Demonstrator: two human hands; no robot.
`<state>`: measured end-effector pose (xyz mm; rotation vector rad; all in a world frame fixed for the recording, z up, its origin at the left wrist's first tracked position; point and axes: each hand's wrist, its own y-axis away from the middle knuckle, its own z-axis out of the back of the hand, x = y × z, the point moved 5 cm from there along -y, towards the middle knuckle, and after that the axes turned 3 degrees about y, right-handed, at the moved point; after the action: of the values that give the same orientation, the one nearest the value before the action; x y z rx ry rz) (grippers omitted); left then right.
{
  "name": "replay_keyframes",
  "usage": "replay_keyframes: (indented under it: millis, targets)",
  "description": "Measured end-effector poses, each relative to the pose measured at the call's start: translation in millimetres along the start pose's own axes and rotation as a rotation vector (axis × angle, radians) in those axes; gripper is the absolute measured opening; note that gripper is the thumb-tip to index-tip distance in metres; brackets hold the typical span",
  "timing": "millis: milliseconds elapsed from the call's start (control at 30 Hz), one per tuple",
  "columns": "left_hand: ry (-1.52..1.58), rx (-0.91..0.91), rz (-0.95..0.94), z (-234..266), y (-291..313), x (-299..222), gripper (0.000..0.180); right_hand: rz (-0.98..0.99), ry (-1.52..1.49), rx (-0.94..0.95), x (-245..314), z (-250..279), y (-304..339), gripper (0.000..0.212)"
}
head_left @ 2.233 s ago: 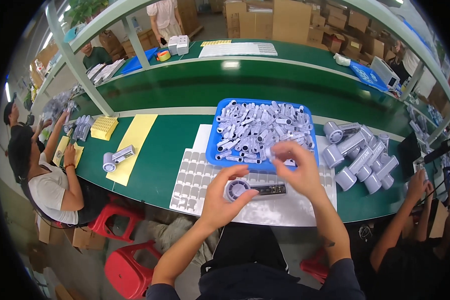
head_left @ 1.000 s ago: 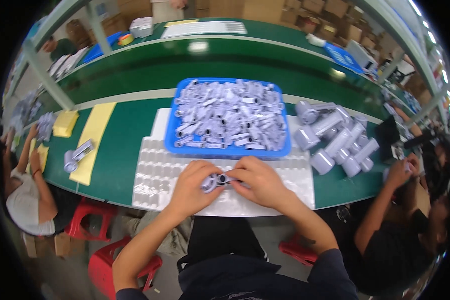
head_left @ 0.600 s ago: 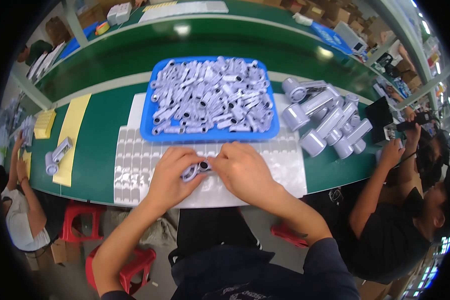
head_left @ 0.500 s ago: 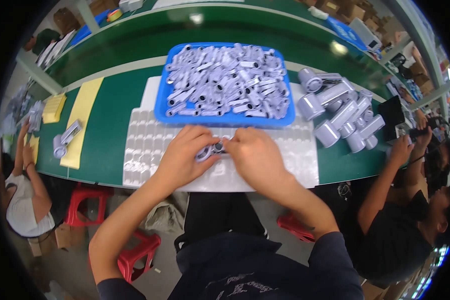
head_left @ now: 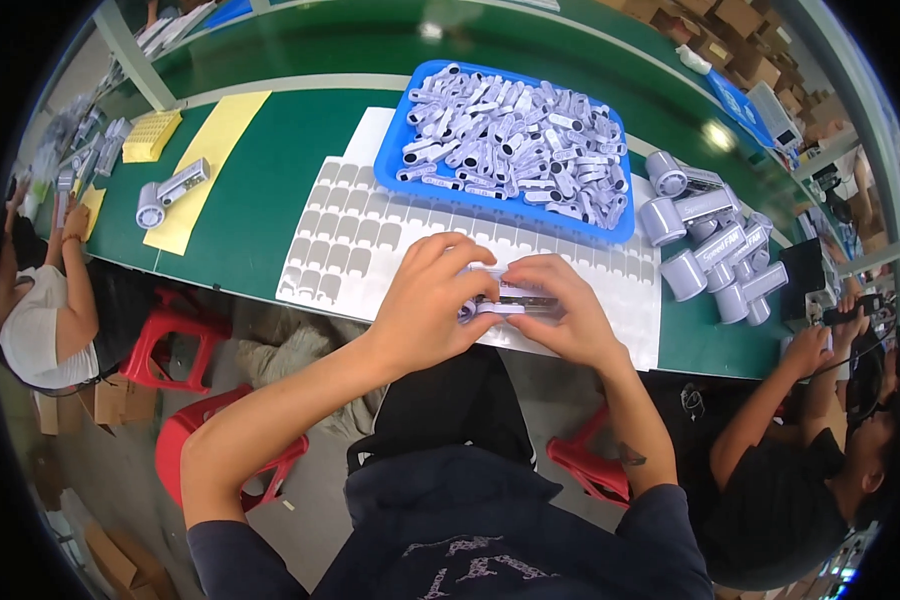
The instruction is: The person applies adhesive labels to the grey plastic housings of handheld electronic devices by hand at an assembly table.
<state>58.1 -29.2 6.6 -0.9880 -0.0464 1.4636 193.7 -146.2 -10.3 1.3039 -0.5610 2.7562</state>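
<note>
Housing [head_left: 502, 308], gripped by fingers of left hand [head_left: 425, 302] and right hand [head_left: 580, 322], seems light, stiff, slick: best held along its long sides.

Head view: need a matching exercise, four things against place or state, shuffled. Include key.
Things
1. blue tray
2. long yellow sheet
3. pile of lavender bodies
4. device nearest the person

Place or state
a. heaped right of the tray
b. between the left hand and right hand
c. filled with small pale parts
d. partly under a single lavender device

Pairs: 1-c, 2-d, 3-a, 4-b
</note>
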Motion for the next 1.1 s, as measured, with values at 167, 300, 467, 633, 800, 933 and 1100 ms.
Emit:
replay_keyframes:
  millis: [167, 300, 467, 633, 800, 933, 1100]
  targets:
    - [0.021, 0.144, 0.134, -10.6, -11.3, 8.8, 0.035, 0.019, 0.121, -0.112, -4.7, 0.0, 4.8, 0.044]
    - [0.007, 0.066, 0.113, -9.0, -13.8, 12.7, 0.045, 0.010, 0.171, -0.129, -2.7, -1.5, -2.2, 0.044]
    - [-0.022, 0.100, 0.151, -15.3, -10.6, 15.3, 0.050, 0.053, 0.215, -0.148, -3.0, -3.6, -0.7, 0.044]
    - [-0.061, 0.062, 0.130, -10.6, -17.1, 18.8, 0.052, 0.084, 0.247, -0.203, -0.3, -3.2, -4.3, 0.043]
    - [0.003, 0.061, 0.093, -15.8, -8.2, 17.6, 0.046, -0.035, 0.078, -0.149, -20.7, -2.7, 4.4, 0.043]
    - [-0.036, 0.030, 0.015, -15.3, -5.6, 19.8, 0.045, 0.016, 0.177, -0.192, -9.7, -2.6, 2.6, 0.040]
    - [-0.035, 0.012, 0.003, -12.2, -8.6, 19.3, 0.044, 0.079, 0.289, -0.220, 2.1, -3.8, 3.7, 0.039]
